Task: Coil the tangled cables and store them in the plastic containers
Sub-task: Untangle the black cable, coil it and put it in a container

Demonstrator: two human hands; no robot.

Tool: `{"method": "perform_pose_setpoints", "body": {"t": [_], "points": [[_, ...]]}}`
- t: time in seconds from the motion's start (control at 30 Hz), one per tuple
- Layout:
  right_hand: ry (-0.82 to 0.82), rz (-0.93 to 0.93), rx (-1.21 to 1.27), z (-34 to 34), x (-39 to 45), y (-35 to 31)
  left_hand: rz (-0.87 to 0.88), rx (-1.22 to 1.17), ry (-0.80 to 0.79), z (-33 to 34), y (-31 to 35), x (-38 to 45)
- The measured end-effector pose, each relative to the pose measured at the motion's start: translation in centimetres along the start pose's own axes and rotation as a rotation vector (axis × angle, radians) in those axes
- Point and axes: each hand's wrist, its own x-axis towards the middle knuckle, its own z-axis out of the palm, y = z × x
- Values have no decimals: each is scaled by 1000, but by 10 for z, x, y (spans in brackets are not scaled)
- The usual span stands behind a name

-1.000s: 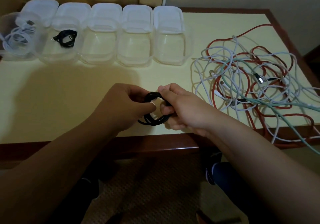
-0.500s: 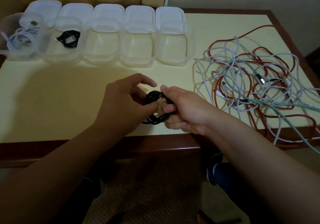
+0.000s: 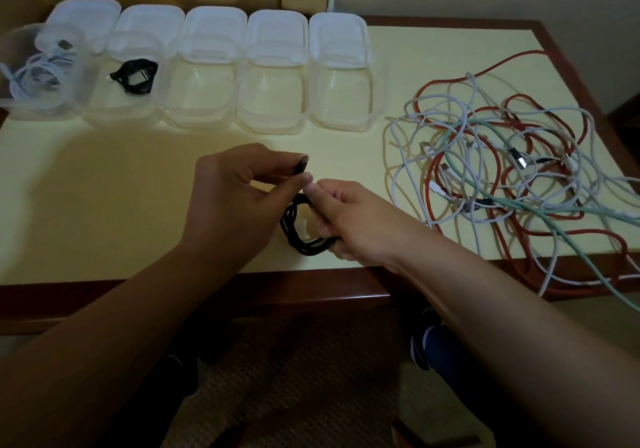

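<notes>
A small coil of black cable (image 3: 298, 231) hangs just above the table's near edge, and my right hand (image 3: 341, 219) grips its right side. My left hand (image 3: 239, 198) pinches the cable's loose plug end (image 3: 300, 167) between thumb and fingers, just above the coil. A tangle of red, white and green cables (image 3: 502, 167) lies on the right of the table. Five clear plastic containers (image 3: 273, 90) stand in a row at the back. The leftmost container (image 3: 74, 76) holds a coiled white cable (image 3: 40, 73), the second a coiled black cable (image 3: 135, 76); the other three are empty.
White lids (image 3: 214, 30) lean behind the containers. Some tangled cables hang over the table's front right edge (image 3: 588, 284). The cream tabletop (image 3: 97, 184) has a dark wooden rim. Below the edge are carpet and my feet.
My left hand has let go of the coil's side and lifted the loose plug end up above it. My right hand keeps its grip on the coil.
</notes>
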Motion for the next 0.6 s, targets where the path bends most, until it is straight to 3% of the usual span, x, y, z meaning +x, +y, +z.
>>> {"method": "perform_pose_setpoints", "body": {"t": [0.1, 0.27, 0.43, 0.6], "points": [[-17, 23, 16, -2, 1, 2, -4, -20, -94, -4, -1, 1], [-88, 137, 283, -4, -1, 1, -38, -129, -123, -6, 3, 1], [-159, 212, 250, -9, 0, -2, 55, -118, -198, -2, 4, 1], [-218, 197, 397, -17, 3, -7, 122, -65, -300, -5, 0, 5]]}}
